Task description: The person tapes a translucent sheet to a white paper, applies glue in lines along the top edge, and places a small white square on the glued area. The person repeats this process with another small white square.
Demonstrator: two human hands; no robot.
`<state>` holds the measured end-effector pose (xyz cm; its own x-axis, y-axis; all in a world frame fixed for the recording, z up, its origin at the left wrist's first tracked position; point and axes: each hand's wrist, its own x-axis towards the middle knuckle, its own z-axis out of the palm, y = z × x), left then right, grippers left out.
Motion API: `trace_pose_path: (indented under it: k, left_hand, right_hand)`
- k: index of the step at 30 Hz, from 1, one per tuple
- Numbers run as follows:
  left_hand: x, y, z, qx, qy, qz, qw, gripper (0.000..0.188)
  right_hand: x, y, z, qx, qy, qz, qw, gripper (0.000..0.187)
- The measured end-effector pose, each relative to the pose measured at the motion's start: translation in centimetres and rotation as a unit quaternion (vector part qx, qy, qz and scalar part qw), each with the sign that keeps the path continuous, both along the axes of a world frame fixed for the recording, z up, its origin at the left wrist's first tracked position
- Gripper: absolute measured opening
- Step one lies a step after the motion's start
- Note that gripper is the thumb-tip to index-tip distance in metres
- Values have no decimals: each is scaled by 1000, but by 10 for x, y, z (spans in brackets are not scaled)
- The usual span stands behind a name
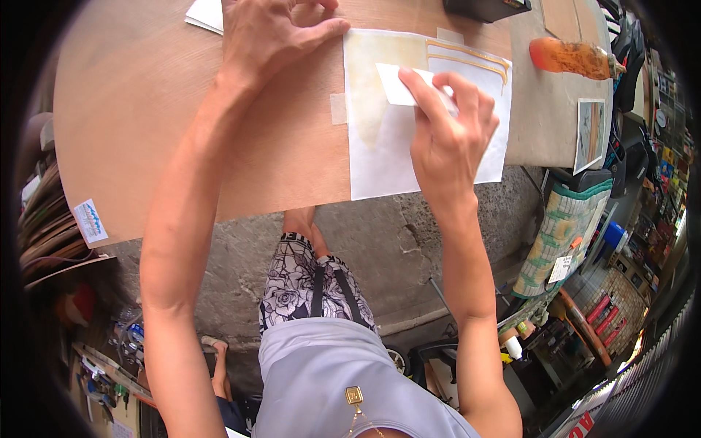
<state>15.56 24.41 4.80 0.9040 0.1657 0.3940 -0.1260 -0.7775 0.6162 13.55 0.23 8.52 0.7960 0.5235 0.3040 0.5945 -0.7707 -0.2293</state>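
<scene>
A white paper sheet (387, 164) lies on the wooden table near its front edge, with pieces of pale tape at its top and left sides. Pinched in my right hand (454, 142) is a small flat white card (393, 86), tilted against the sheet. Yellowish smears cover the sheet's upper left, and thick amber glue lines (467, 52) run along its upper right. My left hand (266, 36) rests with fingers spread, its thumb reaching the sheet's upper left corner; some fingers are cut off by the upper edge of the view.
A bottle of orange-brown liquid (569, 58) lies on its side at the right. A black box (485, 7) stands at the back. White papers (204, 14) are at the far left, a photo print (590, 131) at the right edge, and a small printed card (90, 221) at the left corner.
</scene>
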Motion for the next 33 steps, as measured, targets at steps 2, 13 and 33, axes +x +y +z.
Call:
trace_pose_path:
  k: [2, 13, 33]
  left_hand:
    - [-1, 1, -1, 16, -19, 1, 1000, 18]
    - [-4, 2, 3, -2, 31, 7, 1000, 20]
    - [-5, 6, -9, 95, 6, 4, 995, 28]
  right_hand:
    - [13, 12, -8, 10, -6, 21, 1000, 46]
    - [27, 31, -16, -41, -25, 30, 998, 42]
    - [-67, -38, 21, -72, 62, 31, 995, 45]
